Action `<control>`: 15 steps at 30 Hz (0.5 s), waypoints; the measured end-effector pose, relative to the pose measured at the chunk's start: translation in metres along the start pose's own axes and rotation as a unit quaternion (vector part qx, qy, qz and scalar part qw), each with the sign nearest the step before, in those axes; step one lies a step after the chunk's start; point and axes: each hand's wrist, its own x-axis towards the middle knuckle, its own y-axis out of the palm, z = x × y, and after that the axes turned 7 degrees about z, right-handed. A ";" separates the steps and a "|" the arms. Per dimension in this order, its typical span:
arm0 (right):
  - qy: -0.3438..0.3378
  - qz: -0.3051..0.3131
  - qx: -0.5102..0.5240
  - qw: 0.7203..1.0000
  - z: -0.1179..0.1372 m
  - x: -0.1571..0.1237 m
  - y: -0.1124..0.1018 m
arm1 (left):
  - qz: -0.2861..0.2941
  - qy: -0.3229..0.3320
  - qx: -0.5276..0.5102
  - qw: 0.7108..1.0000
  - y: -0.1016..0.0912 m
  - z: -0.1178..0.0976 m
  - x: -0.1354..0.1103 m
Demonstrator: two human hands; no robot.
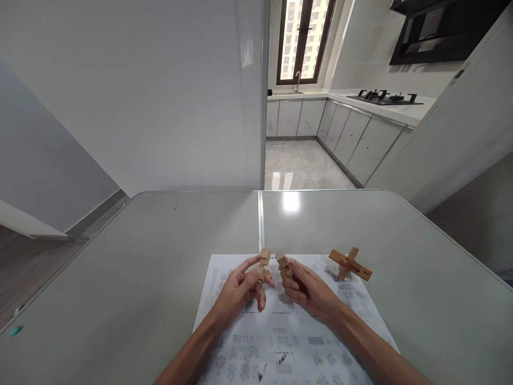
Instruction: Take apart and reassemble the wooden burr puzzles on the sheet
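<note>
My left hand (240,291) grips a light notched wooden puzzle piece (263,258) between thumb and fingers, its other fingers curled loosely. Close beside it on the right, my right hand (300,286) is closed around another light wooden puzzle piece (282,261), whose lower part is hidden by the fingers. A small gap separates the two pieces. To the right of my right hand, a darker brown cross-shaped wooden puzzle (351,264) marked with a "2" rests over the sheet's edge. Both hands are above a printed paper sheet (288,323) with drawings of puzzle shapes.
The sheet lies on a pale grey table (160,267) with a seam down its middle. A small teal object (16,331) is at the far left edge. Beyond the table are a white wall panel (180,96) and a kitchen with a gas hob (385,98).
</note>
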 end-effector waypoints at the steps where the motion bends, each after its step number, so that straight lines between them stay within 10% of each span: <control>1: 0.004 -0.002 0.000 1.000 0.001 0.000 0.001 | -0.001 -0.002 -0.001 1.000 0.000 0.000 0.000; 15: -0.039 0.058 -0.135 0.988 -0.010 -0.001 0.003 | 0.035 -0.009 0.052 0.998 -0.001 0.002 -0.001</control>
